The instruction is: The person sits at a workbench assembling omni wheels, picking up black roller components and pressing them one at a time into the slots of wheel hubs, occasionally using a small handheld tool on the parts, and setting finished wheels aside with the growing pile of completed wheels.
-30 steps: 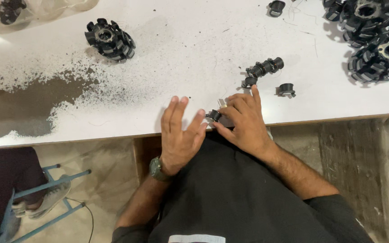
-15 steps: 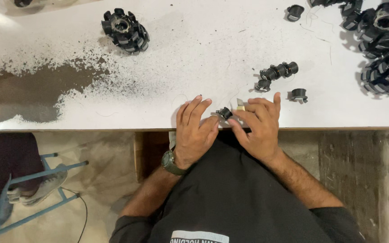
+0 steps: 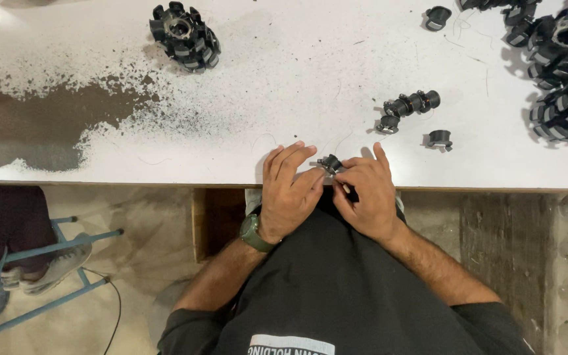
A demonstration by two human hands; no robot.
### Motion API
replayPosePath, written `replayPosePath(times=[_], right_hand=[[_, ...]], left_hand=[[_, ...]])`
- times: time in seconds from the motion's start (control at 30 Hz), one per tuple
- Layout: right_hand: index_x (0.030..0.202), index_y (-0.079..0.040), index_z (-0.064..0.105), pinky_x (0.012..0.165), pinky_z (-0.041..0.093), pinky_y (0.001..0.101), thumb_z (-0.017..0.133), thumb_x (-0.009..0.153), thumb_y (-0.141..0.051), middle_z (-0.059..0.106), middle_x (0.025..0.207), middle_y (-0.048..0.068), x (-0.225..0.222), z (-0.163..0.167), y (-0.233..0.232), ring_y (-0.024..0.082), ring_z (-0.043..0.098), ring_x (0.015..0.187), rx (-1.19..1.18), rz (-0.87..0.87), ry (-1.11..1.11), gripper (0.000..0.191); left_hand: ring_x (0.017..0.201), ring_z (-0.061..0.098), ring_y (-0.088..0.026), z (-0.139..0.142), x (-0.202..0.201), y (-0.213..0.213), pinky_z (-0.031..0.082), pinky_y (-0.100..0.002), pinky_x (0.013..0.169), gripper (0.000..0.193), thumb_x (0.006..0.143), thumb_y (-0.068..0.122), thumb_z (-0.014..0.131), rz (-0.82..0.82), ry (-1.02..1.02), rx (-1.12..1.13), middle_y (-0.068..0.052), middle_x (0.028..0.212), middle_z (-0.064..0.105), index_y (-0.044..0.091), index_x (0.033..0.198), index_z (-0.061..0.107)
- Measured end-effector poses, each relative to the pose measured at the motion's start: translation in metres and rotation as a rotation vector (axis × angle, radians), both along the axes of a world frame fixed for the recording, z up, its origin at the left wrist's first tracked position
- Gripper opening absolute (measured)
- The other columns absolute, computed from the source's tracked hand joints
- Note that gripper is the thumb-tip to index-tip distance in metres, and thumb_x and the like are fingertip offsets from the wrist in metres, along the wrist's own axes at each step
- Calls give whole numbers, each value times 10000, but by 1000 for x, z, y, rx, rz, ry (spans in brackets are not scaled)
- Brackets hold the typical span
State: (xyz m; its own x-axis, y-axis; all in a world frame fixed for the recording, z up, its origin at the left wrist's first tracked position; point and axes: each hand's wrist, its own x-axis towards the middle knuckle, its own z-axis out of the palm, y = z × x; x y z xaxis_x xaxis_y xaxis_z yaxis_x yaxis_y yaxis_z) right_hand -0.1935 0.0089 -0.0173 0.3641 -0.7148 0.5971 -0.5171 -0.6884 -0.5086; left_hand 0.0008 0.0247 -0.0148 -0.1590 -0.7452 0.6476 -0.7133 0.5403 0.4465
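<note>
My left hand (image 3: 288,190) and my right hand (image 3: 364,192) meet at the near edge of a white table (image 3: 310,72). Between their fingertips sits a small black plastic part (image 3: 329,163), pinched from both sides. My right hand also grips a thin dark tool (image 3: 348,191) that pokes out below the fingers. A green watch (image 3: 252,233) is on my left wrist. Just beyond the hands lie a row of joined black rollers (image 3: 413,104) and two loose black rollers (image 3: 439,139).
A black toothed wheel (image 3: 184,35) lies at the far left of the table. Several similar wheels (image 3: 567,72) are piled at the right. Dark powder (image 3: 54,118) stains the left of the table. A blue stool (image 3: 41,276) and another person's shoe are lower left.
The view has shifted, so the table sits lower in frame. Both hands stay together at the table edge, still working the small black part.
</note>
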Motion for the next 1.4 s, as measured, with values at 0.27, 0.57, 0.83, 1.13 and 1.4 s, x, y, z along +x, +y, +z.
replayPosePath(times=[0.27, 0.57, 0.83, 1.13, 1.4], right_hand=[[1018, -59, 623, 1255, 306, 594, 786, 808, 31, 662, 955, 92, 1, -2, -2, 296, 671, 1074, 13, 13, -15, 281], [990, -59, 631, 1256, 292, 595, 780, 777, 36, 657, 919, 81, 1, -2, -2, 294, 675, 1057, 15, 18, 3, 278], [1039, -66, 591, 1248, 289, 601, 772, 813, 75, 671, 976, 82, 1, -5, -2, 305, 682, 1142, -49, 46, -26, 322], [1040, -76, 593, 1237, 336, 578, 775, 819, 105, 655, 955, 67, 0, -8, -2, 277, 702, 1142, -60, 79, -11, 339], [1018, -56, 627, 1236, 336, 569, 765, 806, 107, 677, 959, 76, 3, 1, -6, 262, 691, 1126, -94, 63, 70, 301]], left_hand=[[1352, 541, -295, 2, 3, -4, 417, -516, 1155, 112, 859, 68, 793, -49, -152, -76, -92, 1370, 610, 93, 933, 713], [1331, 559, -292, 7, 0, -5, 352, -508, 1193, 103, 890, 114, 794, 2, 54, 97, -82, 1324, 636, 101, 963, 723], [1283, 598, -249, 8, 1, -5, 202, -560, 1240, 61, 872, 83, 751, 21, 26, 231, -22, 1149, 727, 109, 912, 713], [1293, 602, -245, 8, 0, -4, 170, -576, 1260, 58, 900, 85, 727, -11, 64, 238, -3, 1150, 736, 108, 950, 711], [1303, 592, -246, 7, 2, -5, 152, -586, 1258, 79, 906, 80, 715, -31, 62, 249, -3, 1160, 733, 108, 981, 719]])
